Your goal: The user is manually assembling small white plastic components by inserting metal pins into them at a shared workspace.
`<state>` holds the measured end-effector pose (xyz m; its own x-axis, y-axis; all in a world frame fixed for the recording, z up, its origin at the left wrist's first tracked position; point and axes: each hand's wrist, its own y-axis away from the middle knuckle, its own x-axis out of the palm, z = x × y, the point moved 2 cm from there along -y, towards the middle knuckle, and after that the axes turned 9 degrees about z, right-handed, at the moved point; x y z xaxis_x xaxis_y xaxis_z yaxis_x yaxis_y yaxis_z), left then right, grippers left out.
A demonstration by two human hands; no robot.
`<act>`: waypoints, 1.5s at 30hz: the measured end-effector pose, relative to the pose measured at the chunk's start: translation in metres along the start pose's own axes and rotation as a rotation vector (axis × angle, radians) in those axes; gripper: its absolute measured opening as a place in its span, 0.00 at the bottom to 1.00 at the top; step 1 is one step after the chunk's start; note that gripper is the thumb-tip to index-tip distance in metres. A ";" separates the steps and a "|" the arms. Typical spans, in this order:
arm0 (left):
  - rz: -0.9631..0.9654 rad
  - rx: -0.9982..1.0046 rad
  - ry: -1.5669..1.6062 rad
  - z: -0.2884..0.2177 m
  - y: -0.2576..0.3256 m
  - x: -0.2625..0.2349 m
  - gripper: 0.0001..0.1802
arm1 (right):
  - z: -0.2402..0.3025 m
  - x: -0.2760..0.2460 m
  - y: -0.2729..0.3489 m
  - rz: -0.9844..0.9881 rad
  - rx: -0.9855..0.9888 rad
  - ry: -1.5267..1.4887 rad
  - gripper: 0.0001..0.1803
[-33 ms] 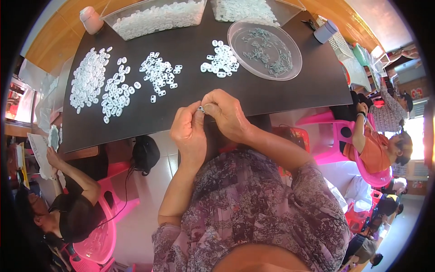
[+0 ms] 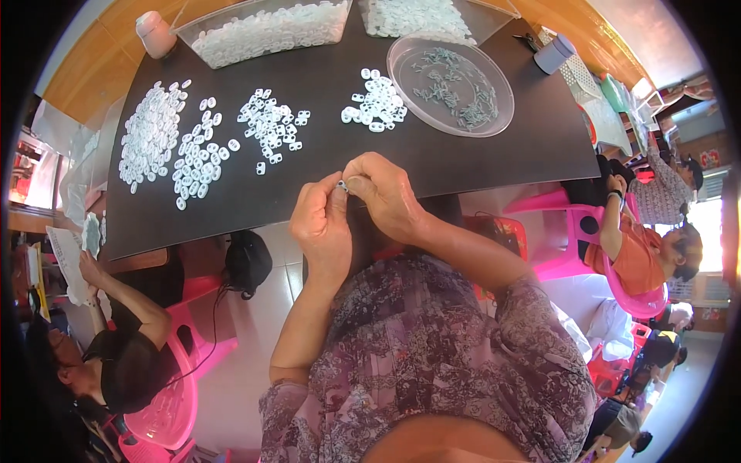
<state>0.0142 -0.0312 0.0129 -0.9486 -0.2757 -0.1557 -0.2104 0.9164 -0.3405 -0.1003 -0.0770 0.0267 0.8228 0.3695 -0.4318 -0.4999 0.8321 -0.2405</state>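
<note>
My left hand (image 2: pixel 320 224) and my right hand (image 2: pixel 386 194) meet just above the table's near edge. Their thumbs and fingertips pinch a small white plastic piece (image 2: pixel 342 185) with a dark hole; most of it is hidden by the fingers. Beyond my hands lies a pile of small white two-holed pieces (image 2: pixel 272 127). White oval pieces with two slots form a dense heap (image 2: pixel 150 135) and a looser one (image 2: pixel 201 162) at the left. Another white pile (image 2: pixel 378 104) touches or nearly touches a round clear tray (image 2: pixel 451 133) holding small grey-green parts (image 2: pixel 478 108).
Two clear bins of white pieces, one left (image 2: pixel 270 42) and one right (image 2: pixel 421 19), line the dark table's (image 2: pixel 532 139) far edge. A pinkish jar (image 2: pixel 156 35) and a grey-lidded container (image 2: pixel 554 54) stand at its corners. People sit on pink chairs at both sides.
</note>
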 end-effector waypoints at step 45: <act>0.054 -0.281 0.534 0.021 -0.013 -0.008 0.10 | -0.027 -0.042 -0.071 -0.149 -0.269 0.864 0.04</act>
<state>0.0295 -0.0466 -0.0006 -0.9317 -0.1097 0.3461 -0.1443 0.9866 -0.0756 -0.1068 -0.1626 0.0386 0.4499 -0.2617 -0.8539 -0.5397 0.6821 -0.4934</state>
